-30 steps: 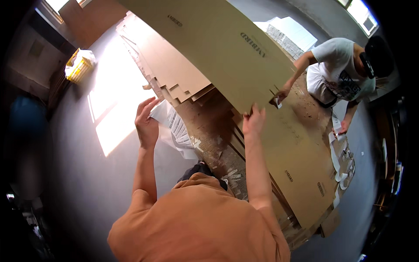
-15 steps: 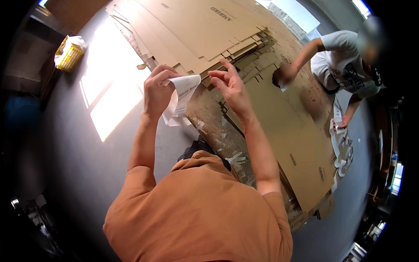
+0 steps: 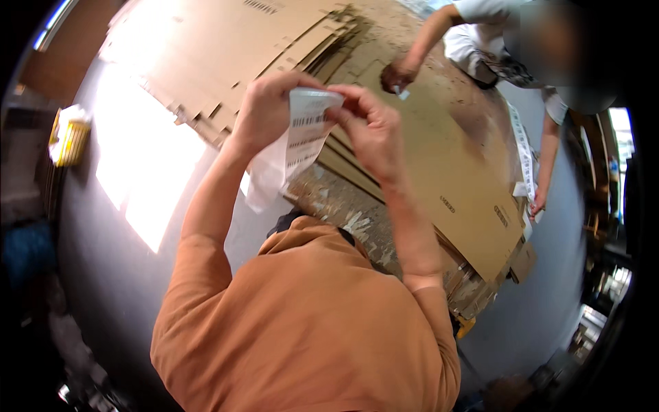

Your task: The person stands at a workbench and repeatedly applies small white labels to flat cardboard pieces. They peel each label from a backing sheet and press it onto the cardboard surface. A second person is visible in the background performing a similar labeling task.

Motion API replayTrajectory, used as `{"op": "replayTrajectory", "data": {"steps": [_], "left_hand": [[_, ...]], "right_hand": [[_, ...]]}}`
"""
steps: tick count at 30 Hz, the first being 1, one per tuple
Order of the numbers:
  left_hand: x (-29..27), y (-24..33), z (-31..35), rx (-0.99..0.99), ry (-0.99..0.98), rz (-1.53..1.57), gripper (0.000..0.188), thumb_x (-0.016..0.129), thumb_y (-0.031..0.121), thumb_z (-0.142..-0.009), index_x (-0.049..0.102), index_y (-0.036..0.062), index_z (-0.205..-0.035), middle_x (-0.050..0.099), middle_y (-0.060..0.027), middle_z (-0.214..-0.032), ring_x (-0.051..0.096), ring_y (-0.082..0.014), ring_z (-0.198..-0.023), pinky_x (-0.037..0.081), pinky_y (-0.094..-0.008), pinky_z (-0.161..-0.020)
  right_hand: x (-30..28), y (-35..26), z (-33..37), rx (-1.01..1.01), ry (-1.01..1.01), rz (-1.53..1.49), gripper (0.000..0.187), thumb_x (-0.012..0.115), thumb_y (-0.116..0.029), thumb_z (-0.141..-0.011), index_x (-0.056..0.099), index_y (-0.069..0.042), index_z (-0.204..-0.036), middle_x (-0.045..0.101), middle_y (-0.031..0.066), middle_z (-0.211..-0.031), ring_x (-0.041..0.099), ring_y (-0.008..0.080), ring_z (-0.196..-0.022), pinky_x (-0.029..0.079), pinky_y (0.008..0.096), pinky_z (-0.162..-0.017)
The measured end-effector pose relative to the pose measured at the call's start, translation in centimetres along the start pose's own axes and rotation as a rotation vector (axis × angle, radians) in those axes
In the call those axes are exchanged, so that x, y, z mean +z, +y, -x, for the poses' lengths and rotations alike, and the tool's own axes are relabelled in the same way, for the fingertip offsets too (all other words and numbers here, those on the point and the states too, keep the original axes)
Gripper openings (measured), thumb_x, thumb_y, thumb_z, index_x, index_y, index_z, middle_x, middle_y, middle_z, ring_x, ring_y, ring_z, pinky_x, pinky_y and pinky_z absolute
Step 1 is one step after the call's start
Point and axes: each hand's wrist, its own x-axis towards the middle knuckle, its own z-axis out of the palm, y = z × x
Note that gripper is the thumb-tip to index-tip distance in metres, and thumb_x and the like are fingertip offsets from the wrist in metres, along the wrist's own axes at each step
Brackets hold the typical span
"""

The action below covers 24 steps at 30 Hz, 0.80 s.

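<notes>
A white strip of barcode labels (image 3: pixel 302 141) hangs between my hands, its lower end trailing down in a loose fold. My left hand (image 3: pixel 266 113) grips the strip's left side near the top. At the upper right edge, the thumb and fingers of my right hand (image 3: pixel 376 134) are closed in a pinch on it. Behind both hands lies a stack of flat cardboard sheets (image 3: pixel 206 51). To the right of my right forearm, another stack of brown cardboard (image 3: pixel 439 172) lies on the worn worktable (image 3: pixel 326 196).
Across the table, a co-worker's hand (image 3: pixel 401 75) holds a small white label over the cardboard. Their other hand (image 3: pixel 539 204) is beside a long label strip (image 3: pixel 522 144) at the table's far edge. A yellow basket (image 3: pixel 72 143) with white contents stands on the floor at left.
My right hand has come in to the strip and now pinches its edge; its fingers were apart before. The strip is turned more toward me. The whole view has shifted.
</notes>
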Motion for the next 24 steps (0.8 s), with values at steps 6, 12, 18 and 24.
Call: {"op": "replayTrajectory", "data": {"steps": [6, 12, 18, 24], "left_hand": [[7.7, -6.0, -1.4, -0.301, -0.226, 0.139, 0.01, 0.072, 0.006, -0.077, 0.065, 0.0006, -0.083, 0.065, -0.0021, -0.074, 0.059, -0.0061, -0.071, 0.049, -0.0226, -0.063], [12.7, -9.3, -3.9, -0.333, -0.321, -0.014, 0.019, 0.074, 0.012, -0.071, 0.064, -0.0024, -0.076, 0.063, -0.0126, -0.067, 0.06, -0.015, -0.064, 0.047, -0.0298, -0.06], [16.2, -13.7, -5.6, -0.429, -0.431, -0.177, 0.023, 0.066, 0.017, -0.073, 0.065, -0.004, -0.082, 0.063, -0.0211, -0.07, 0.065, -0.0287, -0.068, 0.048, -0.0372, -0.064], [17.9, -18.2, -3.6, -0.533, -0.479, -0.119, 0.024, 0.065, 0.02, -0.076, 0.067, -0.0006, -0.088, 0.065, -0.0205, -0.077, 0.065, -0.0314, -0.073, 0.048, -0.0373, -0.066]], "right_hand": [[-4.0, 5.1, 2.4, 0.002, 0.232, 0.304, 0.018, 0.069, -0.003, -0.079, 0.066, -0.003, -0.097, 0.062, 0.0078, -0.079, 0.06, 0.0153, -0.066, 0.049, 0.0271, -0.058], [-6.8, 9.5, 2.2, 0.049, 0.346, 0.393, 0.01, 0.069, -0.003, -0.079, 0.067, -0.003, -0.089, 0.059, 0.0063, -0.08, 0.058, 0.0159, -0.067, 0.048, 0.028, -0.059], [-10.1, 13.1, 1.2, 0.244, 0.473, 0.28, 0.007, 0.066, -0.005, -0.084, 0.066, -0.001, -0.089, 0.062, 0.0041, -0.074, 0.056, 0.0107, -0.065, 0.047, 0.0254, -0.06], [-15.2, 19.2, 0.9, 0.504, 0.633, -0.004, 0.009, 0.063, -0.008, -0.087, 0.066, 0.0, -0.09, 0.058, -0.0027, -0.07, 0.046, 0.0026, -0.057, 0.037, 0.0181, -0.052]]}}
